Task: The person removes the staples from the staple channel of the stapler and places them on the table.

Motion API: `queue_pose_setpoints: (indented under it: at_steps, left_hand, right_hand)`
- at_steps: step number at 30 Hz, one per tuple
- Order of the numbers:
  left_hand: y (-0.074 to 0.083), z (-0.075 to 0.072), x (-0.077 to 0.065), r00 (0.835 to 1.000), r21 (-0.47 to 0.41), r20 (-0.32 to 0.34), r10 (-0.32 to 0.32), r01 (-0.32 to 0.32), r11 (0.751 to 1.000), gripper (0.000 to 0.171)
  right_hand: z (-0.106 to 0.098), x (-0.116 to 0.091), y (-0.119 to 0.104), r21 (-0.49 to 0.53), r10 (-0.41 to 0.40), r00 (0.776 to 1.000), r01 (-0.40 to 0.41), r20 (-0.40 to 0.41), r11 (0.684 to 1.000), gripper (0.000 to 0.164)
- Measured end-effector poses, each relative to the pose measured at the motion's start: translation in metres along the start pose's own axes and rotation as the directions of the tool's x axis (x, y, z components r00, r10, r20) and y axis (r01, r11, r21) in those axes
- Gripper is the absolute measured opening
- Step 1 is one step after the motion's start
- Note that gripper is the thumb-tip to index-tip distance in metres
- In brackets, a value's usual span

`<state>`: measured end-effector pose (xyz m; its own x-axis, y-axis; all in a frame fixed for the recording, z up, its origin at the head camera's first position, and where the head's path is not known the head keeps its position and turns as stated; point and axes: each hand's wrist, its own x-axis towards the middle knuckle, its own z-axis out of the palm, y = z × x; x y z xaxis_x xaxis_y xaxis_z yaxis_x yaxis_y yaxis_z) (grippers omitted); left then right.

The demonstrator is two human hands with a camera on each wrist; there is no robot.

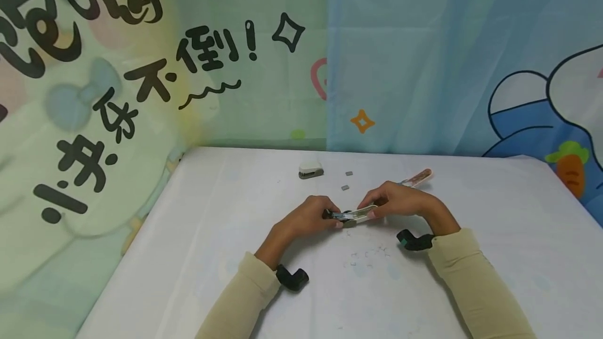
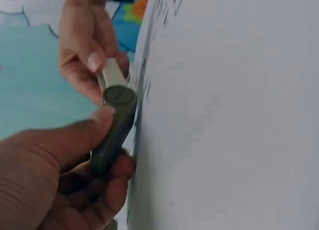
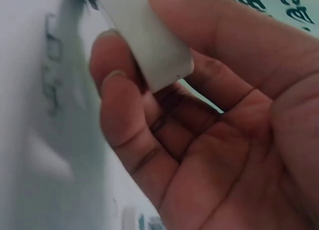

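Between both hands is a stapler [image 1: 352, 216], its long parts spread apart. My left hand [image 1: 307, 217] grips its dark grey-green end [image 2: 118, 115], thumb on top and fingers curled beneath. At the other end, my right hand [image 1: 400, 200] pinches the cream-coloured part [image 3: 149, 40] between thumb and fingers. The left wrist view shows the two parts meeting at a round pivot [image 2: 119, 94]. In the head view, fingers hide both ends of the stapler.
A second, small white stapler [image 1: 311, 170] stands farther back on the white table [image 1: 226, 187]. Two short grey staple strips [image 1: 345, 187] lie to its right. Behind my right hand lies a long reddish-brown item [image 1: 417, 178], partly hidden. Several loose staples [image 1: 369, 255] are scattered nearer me.
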<state>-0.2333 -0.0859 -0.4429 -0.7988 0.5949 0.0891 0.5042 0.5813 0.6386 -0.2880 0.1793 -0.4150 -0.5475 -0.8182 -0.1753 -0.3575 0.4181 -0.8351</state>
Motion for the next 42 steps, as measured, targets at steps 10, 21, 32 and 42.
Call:
queue_pose_setpoints:
  at_steps: [10, 21, 32, 42]
  left_hand:
    - [0.021, 0.012, 0.007, 0.977, -0.061, -0.212, -0.023, 0.01, 0.998, 0.021]
    - [0.044, 0.031, 0.032, 0.971, -0.122, -0.234, -0.053, 0.025, 0.992, 0.024]
    - [0.053, 0.045, 0.06, 0.99, -0.09, -0.128, -0.063, 0.052, 0.995, 0.025]
    - [0.059, 0.05, 0.069, 0.99, 0.09, -0.126, -0.06, 0.072, 0.993, 0.023]
  right_hand:
    - [-0.02, -0.023, -0.005, -0.027, 0.037, 0.997, -0.039, -0.064, 0.999, 0.026]
    - [-0.045, -0.057, 0.0, -0.05, 0.066, 0.994, -0.071, -0.088, 0.996, 0.025]
    - [-0.051, -0.082, 0.003, 0.005, 0.206, 0.966, -0.208, -0.156, 0.978, 0.029]
    - [-0.056, -0.086, 0.014, 0.049, 0.247, 0.962, -0.243, -0.115, 0.969, 0.035]
